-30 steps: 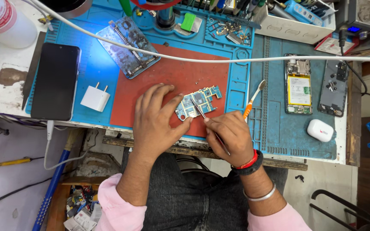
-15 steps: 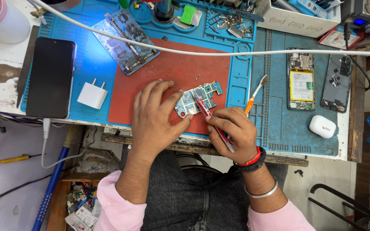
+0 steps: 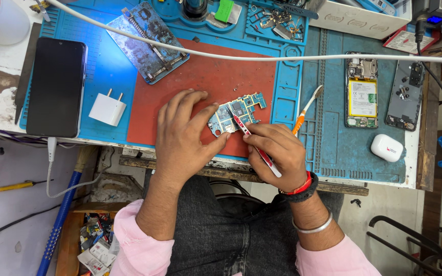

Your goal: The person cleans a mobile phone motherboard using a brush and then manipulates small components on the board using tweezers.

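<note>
A small blue circuit board [image 3: 237, 112] lies on the red mat [image 3: 200, 82]. My left hand [image 3: 185, 135] presses down on the board's left end with fingers and thumb. My right hand [image 3: 274, 153] grips a thin red-and-white tool [image 3: 251, 140], its tip touching the middle of the board.
A black phone [image 3: 56, 87] and a white charger plug [image 3: 107, 109] lie at left. A metal phone frame [image 3: 147, 41] sits at the back. An orange-handled brush [image 3: 305, 110], an opened phone [image 3: 361, 97], its back cover [image 3: 405, 97] and a white earbud case [image 3: 386, 147] lie at right. A white cable [image 3: 282, 57] crosses above.
My right hand has brought the tool's tip further onto the board. The left hand stays on the board's left end.
</note>
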